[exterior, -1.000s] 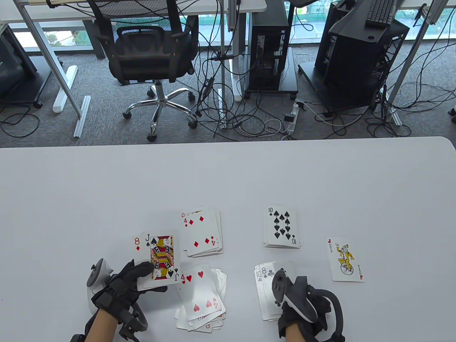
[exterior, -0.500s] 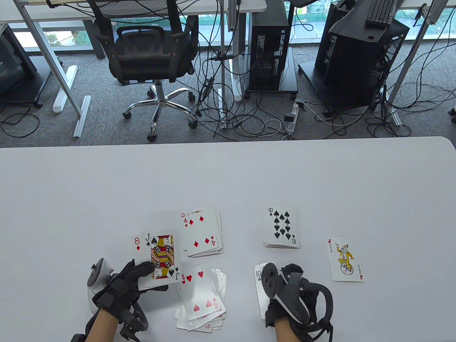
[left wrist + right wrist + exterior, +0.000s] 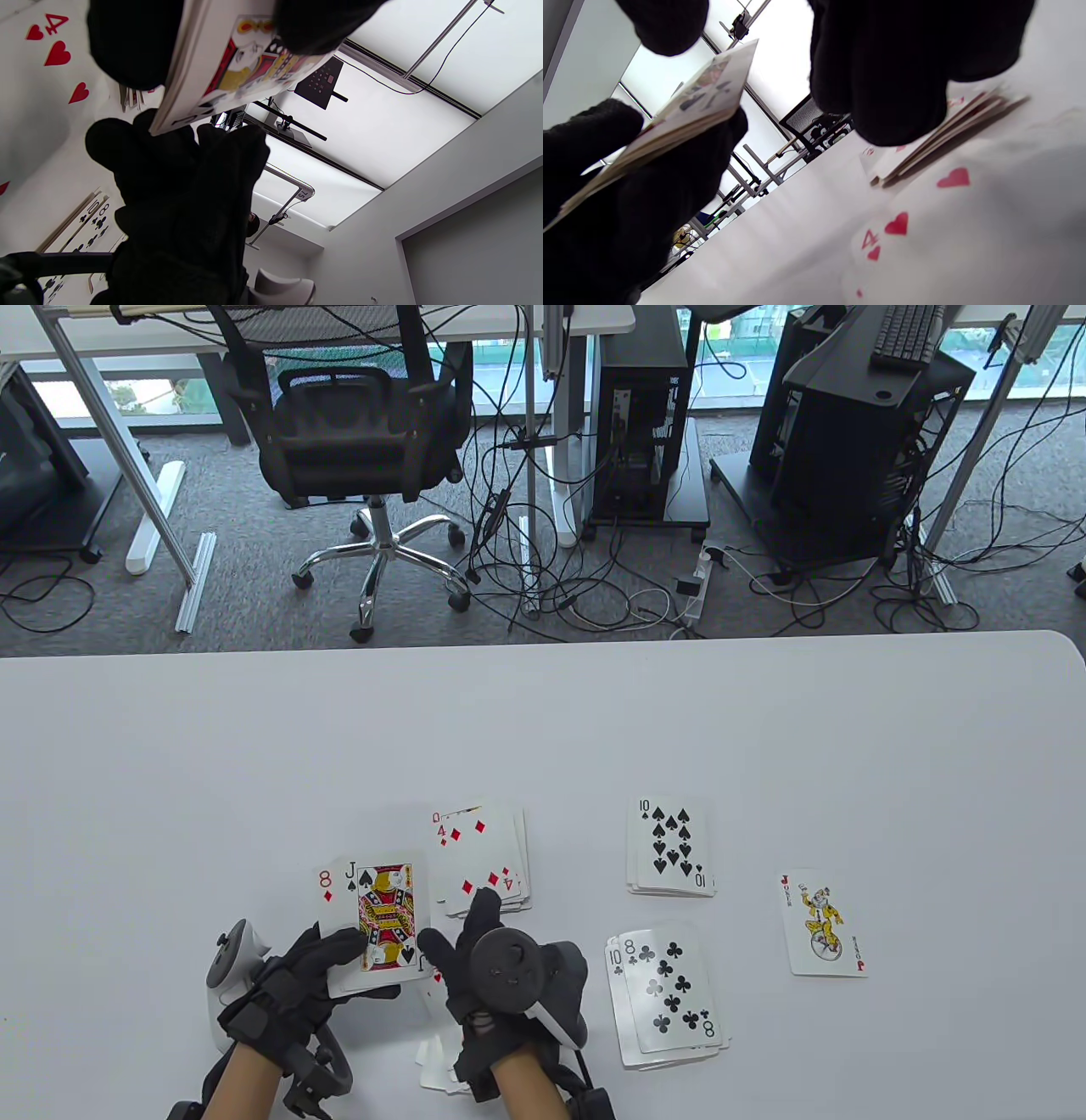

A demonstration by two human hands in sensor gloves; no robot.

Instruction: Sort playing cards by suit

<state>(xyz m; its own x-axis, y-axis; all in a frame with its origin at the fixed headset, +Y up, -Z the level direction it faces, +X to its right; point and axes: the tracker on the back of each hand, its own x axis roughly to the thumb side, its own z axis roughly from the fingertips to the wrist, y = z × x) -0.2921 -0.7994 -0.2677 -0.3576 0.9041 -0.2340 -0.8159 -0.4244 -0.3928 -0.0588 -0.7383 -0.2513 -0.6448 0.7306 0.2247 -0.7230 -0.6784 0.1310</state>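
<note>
My left hand (image 3: 318, 976) is gripping the deck (image 3: 377, 923), jack on top. My right hand (image 3: 488, 963), fingers loosely spread, is hovering at its 3 o'clock over the hearts pile (image 3: 437, 1060); the table (image 3: 543, 729) lies bare toward 12 o'clock.

Table view: high, looking down over white table (image 3: 543, 712) toward the office floor; left wrist view: close, tilted up to the ceiling; right wrist view: close, low across table; both share four of hearts (image 3: 882, 237).
</note>
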